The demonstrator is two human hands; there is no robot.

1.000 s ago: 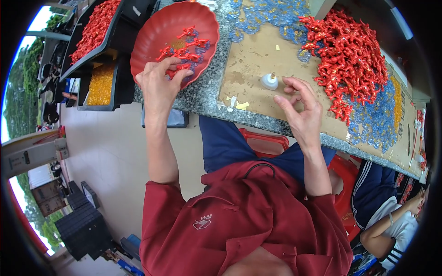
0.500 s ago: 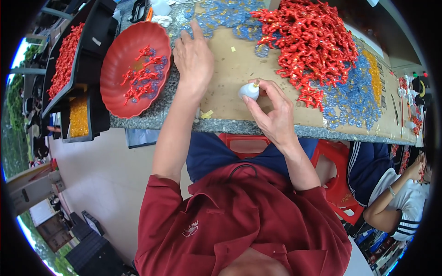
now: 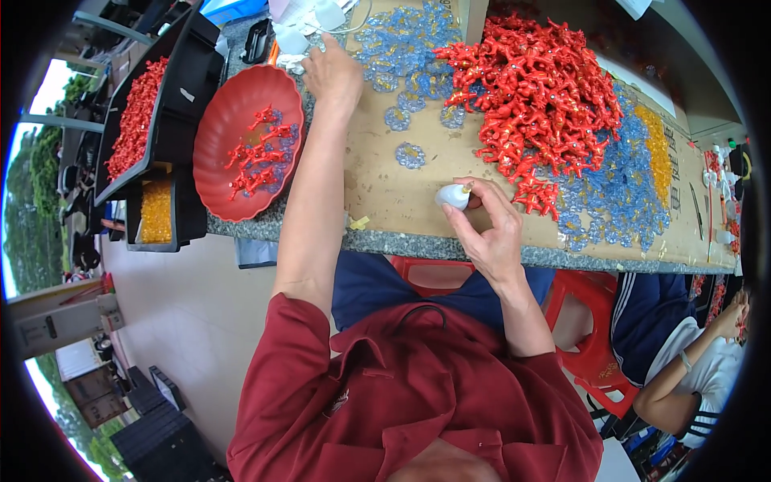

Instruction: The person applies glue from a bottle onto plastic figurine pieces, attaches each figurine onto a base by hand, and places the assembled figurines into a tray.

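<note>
In my right hand (image 3: 491, 229) is a small white squeeze bottle (image 3: 452, 196) with a brass-coloured tip, pinched between thumb and fingers above the cardboard sheet (image 3: 377, 189). My left hand (image 3: 332, 74) reaches to the far side with its fingers stretched out, close to a crumpled white cloth (image 3: 291, 63). Clear blue discs (image 3: 401, 36) with yellowish middles spread over the far part of the cardboard. One single disc (image 3: 409, 156) lies nearer, left of the bottle. To the right rises a heap of glossy red figurines (image 3: 538, 96).
A red scalloped dish (image 3: 210, 153) with several red figurines stands at the left. Beyond it are black bins of red pieces (image 3: 138, 120) and amber pieces (image 3: 157, 213). More blue discs (image 3: 614, 193) and amber pieces (image 3: 652, 132) lie right. A co-worker (image 3: 683, 369) sits at right.
My left hand has moved farther away, toward the white cloth. Several blue discs now lie apart on the cardboard, nearer to me. The bottle stays in my right hand.
</note>
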